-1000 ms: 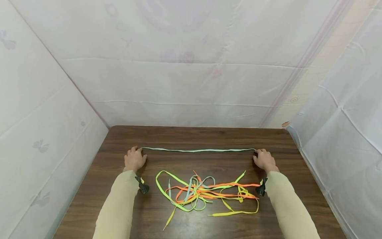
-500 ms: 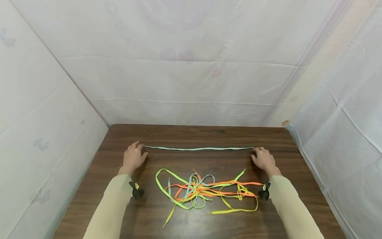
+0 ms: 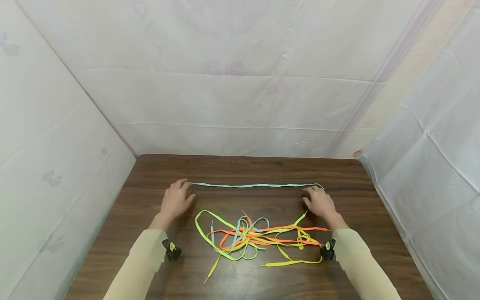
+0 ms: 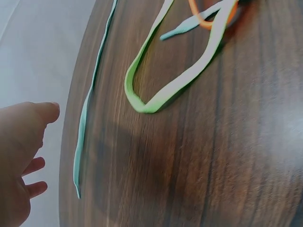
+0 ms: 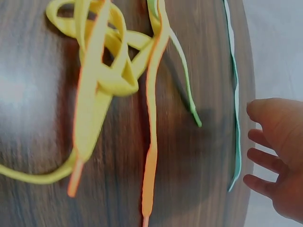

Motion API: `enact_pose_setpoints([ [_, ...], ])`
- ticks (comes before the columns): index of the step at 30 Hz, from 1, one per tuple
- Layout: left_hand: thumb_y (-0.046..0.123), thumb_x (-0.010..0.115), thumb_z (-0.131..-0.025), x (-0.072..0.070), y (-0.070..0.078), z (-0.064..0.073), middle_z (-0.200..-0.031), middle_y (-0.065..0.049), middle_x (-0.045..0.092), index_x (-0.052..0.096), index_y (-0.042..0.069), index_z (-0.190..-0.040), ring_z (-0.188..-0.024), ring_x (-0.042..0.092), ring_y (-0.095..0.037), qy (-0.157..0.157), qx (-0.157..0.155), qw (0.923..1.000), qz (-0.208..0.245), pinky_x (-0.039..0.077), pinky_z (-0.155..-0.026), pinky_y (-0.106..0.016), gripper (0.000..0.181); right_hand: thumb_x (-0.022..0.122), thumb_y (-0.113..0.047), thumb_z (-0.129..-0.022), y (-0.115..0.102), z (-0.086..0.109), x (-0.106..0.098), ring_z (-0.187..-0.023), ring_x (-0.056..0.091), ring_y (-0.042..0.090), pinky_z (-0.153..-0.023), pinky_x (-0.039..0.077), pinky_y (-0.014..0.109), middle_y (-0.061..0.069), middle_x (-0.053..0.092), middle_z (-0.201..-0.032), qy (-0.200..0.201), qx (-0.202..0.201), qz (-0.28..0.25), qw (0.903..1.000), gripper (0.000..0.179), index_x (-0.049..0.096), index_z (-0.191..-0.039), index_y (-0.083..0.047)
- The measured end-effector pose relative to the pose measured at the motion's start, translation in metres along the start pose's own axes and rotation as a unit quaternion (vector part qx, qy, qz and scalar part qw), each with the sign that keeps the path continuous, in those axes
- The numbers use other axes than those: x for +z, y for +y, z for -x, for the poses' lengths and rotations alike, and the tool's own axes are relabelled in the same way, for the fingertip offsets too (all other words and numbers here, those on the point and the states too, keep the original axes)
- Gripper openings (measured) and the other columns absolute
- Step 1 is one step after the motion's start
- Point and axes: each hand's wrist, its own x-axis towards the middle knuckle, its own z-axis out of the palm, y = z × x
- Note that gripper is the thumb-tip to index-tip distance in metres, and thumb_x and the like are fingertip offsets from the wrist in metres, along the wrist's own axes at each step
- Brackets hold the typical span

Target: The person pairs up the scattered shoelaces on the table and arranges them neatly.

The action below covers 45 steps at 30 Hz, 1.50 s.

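A pale teal shoelace (image 3: 243,186) stretches nearly straight across the far part of the brown table. My left hand (image 3: 175,199) hovers by its left end; in the left wrist view the thumb and relaxed fingers stand apart from the lace (image 4: 81,130). By the other end is my right hand (image 3: 320,202), whose loosely bent fingers hold nothing in the right wrist view, with the lace tip (image 5: 232,187) lying free beside them. Nearer to me lies a tangle of flat laces: lime green (image 3: 201,227), orange (image 3: 311,228), yellow (image 3: 285,263) and another pale blue lace (image 3: 213,233).
The wood-grain table (image 3: 232,287) ends at a back edge just beyond the straight lace. White sheeting (image 3: 240,104) hangs behind it and at both sides. A wrist camera (image 3: 171,251) sits on the left sleeve, another camera (image 3: 328,250) on the right.
Both hands have let go of the straight lace's ends and moved inward, the left to the right, the right to the left. The tangle has stayed in place.
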Motion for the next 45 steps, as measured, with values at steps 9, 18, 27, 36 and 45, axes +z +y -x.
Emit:
enact_pose_setpoints([
  [9,0.020,0.070,-0.081,0.005,0.018,0.016,-0.124,-0.019,0.052,0.059,0.003,-0.117,-0.114,0.048,-0.039,0.013,0.079,0.9968,-0.006,0.040,-0.089,-0.055,0.041,0.063,-0.018,-0.086,-0.022,0.004,0.003,-0.102,0.055,0.037,-0.077,0.047,0.052,0.016,0.058,-0.113,0.007,-0.040,-0.002,0.9992,0.031,0.061,-0.115,-0.006],
  [18,0.015,0.073,-0.077,0.015,0.037,0.032,-0.113,-0.011,0.060,0.064,0.005,-0.108,-0.103,0.056,-0.030,-0.003,0.162,0.9868,-0.008,0.046,-0.084,-0.047,0.034,0.065,-0.019,-0.085,-0.041,0.008,0.006,-0.102,0.056,0.033,-0.076,0.049,0.049,0.013,0.059,-0.114,0.008,-0.074,-0.007,0.9972,0.031,0.062,-0.114,-0.008],
  [27,0.008,0.075,-0.074,0.030,0.048,0.047,-0.095,-0.004,0.060,0.066,0.009,-0.100,-0.087,0.057,-0.021,-0.032,0.233,0.9705,-0.052,0.049,-0.073,-0.039,0.028,0.066,-0.019,-0.084,-0.054,0.008,0.012,-0.101,0.057,0.030,-0.076,0.049,0.046,0.009,0.059,-0.113,0.011,-0.099,-0.006,0.9950,0.031,0.063,-0.114,-0.010],
  [36,0.007,0.073,-0.076,0.034,0.051,0.055,-0.090,0.002,0.057,0.069,0.017,-0.091,-0.082,0.054,-0.016,-0.068,0.249,0.9640,-0.062,0.047,-0.068,-0.035,0.019,0.067,-0.020,-0.084,-0.074,0.011,0.013,-0.105,0.056,0.029,-0.080,0.049,0.047,0.008,0.059,-0.116,0.002,-0.133,-0.019,0.9910,0.032,0.063,-0.115,-0.011],
  [45,0.006,0.076,-0.071,0.037,0.053,0.054,-0.085,0.003,0.057,0.067,0.018,-0.084,-0.082,0.055,-0.016,-0.078,0.251,0.9625,-0.066,0.048,-0.069,-0.036,0.020,0.067,-0.018,-0.084,-0.093,0.011,0.018,-0.104,0.057,0.027,-0.081,0.049,0.045,0.008,0.059,-0.116,-0.001,-0.175,-0.042,0.9837,0.033,0.062,-0.115,-0.011],
])
